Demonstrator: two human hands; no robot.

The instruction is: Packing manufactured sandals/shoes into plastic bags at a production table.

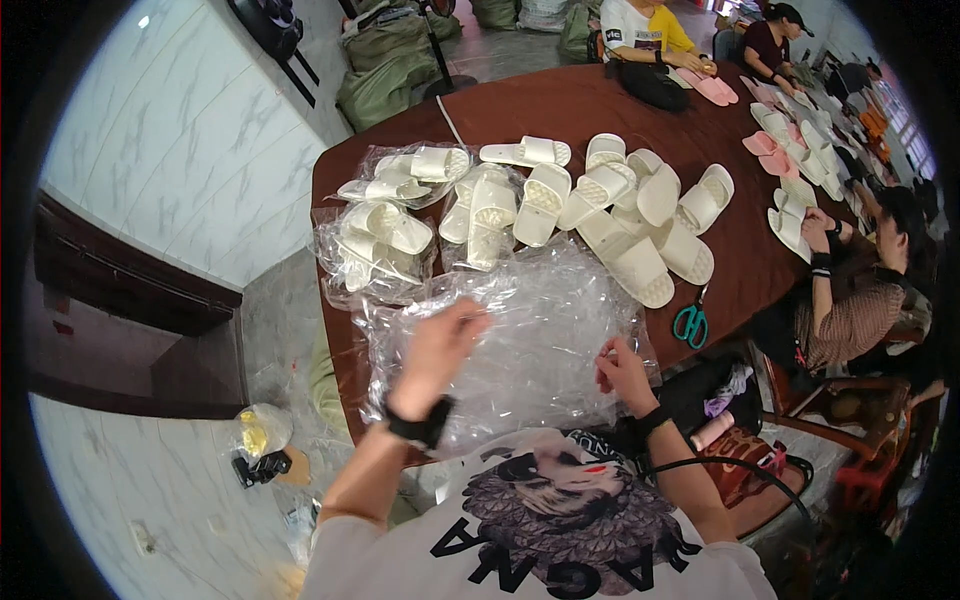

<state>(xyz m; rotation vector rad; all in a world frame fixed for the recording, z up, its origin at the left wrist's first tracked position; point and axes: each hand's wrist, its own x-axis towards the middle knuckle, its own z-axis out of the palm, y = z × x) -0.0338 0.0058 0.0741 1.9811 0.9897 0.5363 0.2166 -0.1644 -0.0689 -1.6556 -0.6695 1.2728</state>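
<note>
A heap of clear plastic bags [530, 340] spreads over the near part of the table. Above its left side is my left hand [443, 345], fingers bent and drawn together; whether they pinch any film is unclear. My right hand [624, 372] is at the heap's right edge, its fingers curled closed, and what they hold, if anything, is hidden. Just beyond the bags, loose cream slide sandals [630, 255] lie piled. Sandals wrapped in clear plastic [383, 240] are at the far left of the heap, with another wrapped pair [490, 215] beside them.
Teal-handled scissors [690, 325] lie near the right edge of the brown-covered table [740, 262]. A person [850, 285] sits at the right handling cream sandals; others work at the far end around pink sandals [712, 88]. A marbled wall [190, 150] stands at the left.
</note>
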